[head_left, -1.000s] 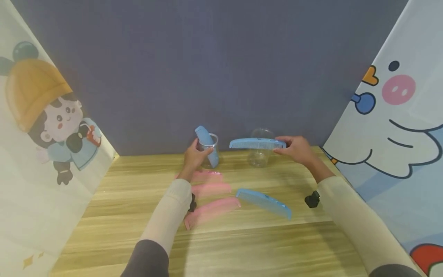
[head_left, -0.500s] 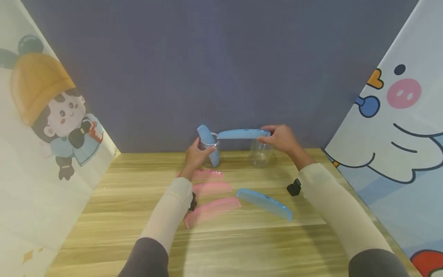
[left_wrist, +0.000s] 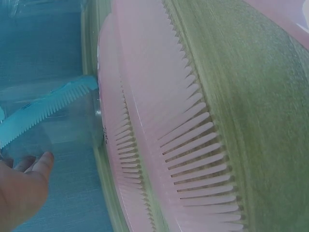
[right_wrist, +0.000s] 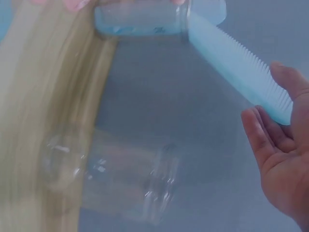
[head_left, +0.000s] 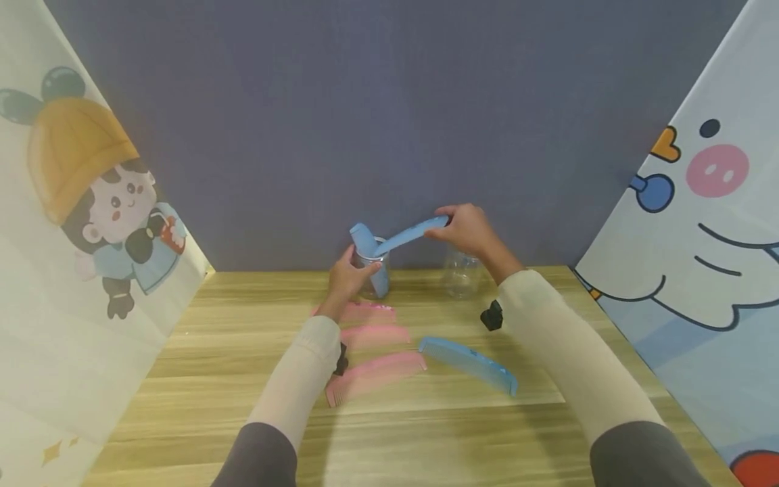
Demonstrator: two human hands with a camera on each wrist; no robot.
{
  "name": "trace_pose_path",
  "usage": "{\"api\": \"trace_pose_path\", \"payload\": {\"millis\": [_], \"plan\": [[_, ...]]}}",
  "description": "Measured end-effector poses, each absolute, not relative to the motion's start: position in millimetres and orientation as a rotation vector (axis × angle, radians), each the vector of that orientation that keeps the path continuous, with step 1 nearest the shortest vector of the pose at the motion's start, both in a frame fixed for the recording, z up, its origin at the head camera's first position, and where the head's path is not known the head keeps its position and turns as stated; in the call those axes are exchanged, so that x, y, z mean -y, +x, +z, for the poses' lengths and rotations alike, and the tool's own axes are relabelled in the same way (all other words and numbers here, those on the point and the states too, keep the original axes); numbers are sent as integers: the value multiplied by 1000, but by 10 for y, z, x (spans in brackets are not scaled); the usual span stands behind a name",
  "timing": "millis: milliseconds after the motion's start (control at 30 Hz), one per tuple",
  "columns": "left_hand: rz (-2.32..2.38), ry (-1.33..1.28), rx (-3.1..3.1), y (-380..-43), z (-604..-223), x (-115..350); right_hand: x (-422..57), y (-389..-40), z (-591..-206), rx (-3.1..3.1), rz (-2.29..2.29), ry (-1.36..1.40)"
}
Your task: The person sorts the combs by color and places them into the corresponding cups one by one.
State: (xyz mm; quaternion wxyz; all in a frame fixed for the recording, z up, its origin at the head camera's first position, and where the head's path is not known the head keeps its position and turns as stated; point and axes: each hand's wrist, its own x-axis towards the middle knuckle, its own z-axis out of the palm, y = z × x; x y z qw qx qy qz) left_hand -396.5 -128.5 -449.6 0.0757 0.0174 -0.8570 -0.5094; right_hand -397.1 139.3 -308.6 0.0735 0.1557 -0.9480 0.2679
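Take the left cup (head_left: pixel 368 291) as your clock's centre, twelve at the grey wall (head_left: pixel 389 135) right behind it. At three o'clock stands the right cup (head_left: pixel 462 277), clear, upright and well apart. Three pink combs (head_left: pixel 377 370) lie stacked down the table (head_left: pixel 426 439) toward six, your left forearm crossing over their left ends. Out between four and five, a flat blue comb (head_left: pixel 470 360) lies alone. Printed panels (head_left: pixel 688 270) close things off at nine and three.

And here's what crowds the mouth: a standing comb (head_left: pixel 364 239), also blue, leans inside the left cup, top poking out at eleven, foot down toward five.

Your left hand (head_left: pixel 348 279) wraps that cup, fingers curled round its left side, thumb across the near face. Your right hand (head_left: pixel 470 231), up at two o'clock, pinches the held comb (head_left: pixel 412 235) by its far end, thumb and fingers closed on it. That comb slants, long axis from two down to eight, low tip at the cup's mouth; whether it touches the rim or dips inside, you cannot tell. From the right wrist, its teeth face between one and two o'clock.
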Motion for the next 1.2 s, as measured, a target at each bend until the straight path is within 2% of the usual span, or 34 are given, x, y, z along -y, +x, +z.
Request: {"api": "trace_pose_path", "payload": {"millis": [233, 400, 600, 833, 1200], "plan": [[-1540, 51, 2560, -3979, -4505, 1271, -1065, -4022, -2971, 2752, 947, 493], [-1573, 36, 2547, -3964, -4506, 1237, -942, -4020, -2997, 2734, 1212, 668], [-1565, 46, 2550, -3956, -4522, 1238, -935, -4006, -3071, 2768, 1212, 784], [-1537, 43, 2557, -3946, -4510, 1256, -1149, -3917, -3183, 2820, 1199, 795], [-1526, 45, 2581, -3976, -4525, 1254, -1803, -3782, -3522, 2902, 1156, 703]]}}
